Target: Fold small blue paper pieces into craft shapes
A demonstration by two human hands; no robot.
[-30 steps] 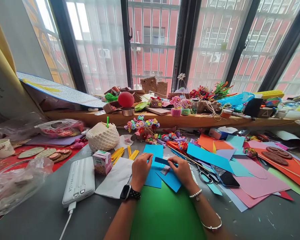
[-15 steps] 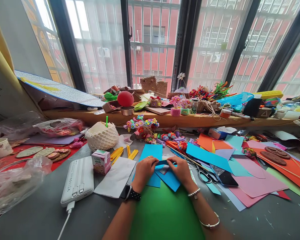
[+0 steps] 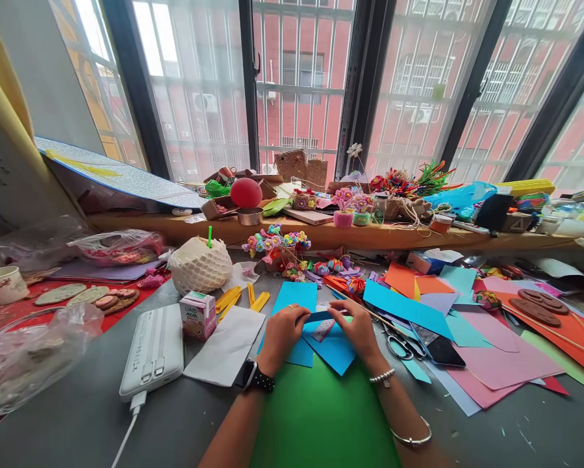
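I am logging left hand (image 3: pixel 282 333) and right hand (image 3: pixel 360 333) pinching an apparently cut blue strip (image 3: pixel 319 316), blue sheets (image 3: pixel 296 294) seemingly unworked

A blue paper strip (image 3: pixel 319 317) and brighter blue sheets (image 3: pixel 296 296) appear right of a white power bank (image 3: pixel 154 348) on a grey tabletop (image 3: pixel 72 416), as do a pink-and-white carton (image 3: pixel 198 317), a black watch strap (image 3: pixel 264 381) dotted white and, farther off, pink paper (image 3: pixel 510 354).

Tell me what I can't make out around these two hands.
In the head view:
Blue strip: ends hidden by fingers of the left hand and right hand.
White cable: far end cut off by the bottom edge.
Pink carton: small print too tiny to read.
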